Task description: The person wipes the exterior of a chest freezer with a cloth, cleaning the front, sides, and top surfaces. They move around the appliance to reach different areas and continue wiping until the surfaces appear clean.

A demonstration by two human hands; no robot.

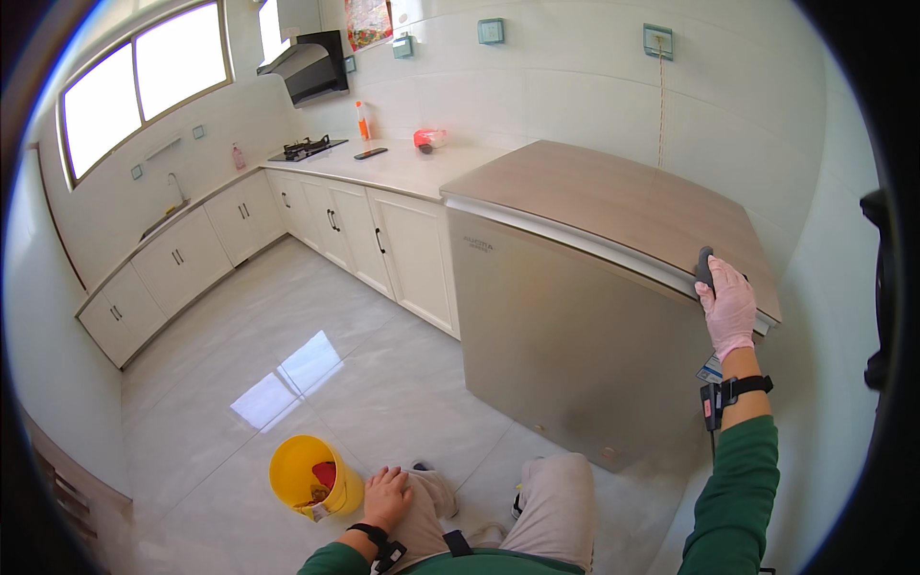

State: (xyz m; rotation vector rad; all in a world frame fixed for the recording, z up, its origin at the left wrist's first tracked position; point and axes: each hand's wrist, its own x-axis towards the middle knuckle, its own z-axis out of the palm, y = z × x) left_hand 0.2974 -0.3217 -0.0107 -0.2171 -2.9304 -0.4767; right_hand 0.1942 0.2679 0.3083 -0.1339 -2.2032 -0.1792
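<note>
My right hand [728,302], in a pink glove, grips a dark grey pad [705,269], possibly a sponge. The pad is against the front edge of the lid [611,190] of a chest freezer [575,330], near its right corner. The lid is down and brownish; the metallic front panel carries the AUCMA name. My bare left hand [388,494] rests on my left knee and holds nothing. Just left of it, a yellow bucket [291,471] stands on the floor with red and crumpled items inside.
White base cabinets [417,251] and a pale countertop [402,167] run left from the freezer. On top are a gas hob [309,147], a phone [371,154], an orange bottle [363,122] and a red bag [430,139]. A cord [660,115] hangs behind the freezer.
</note>
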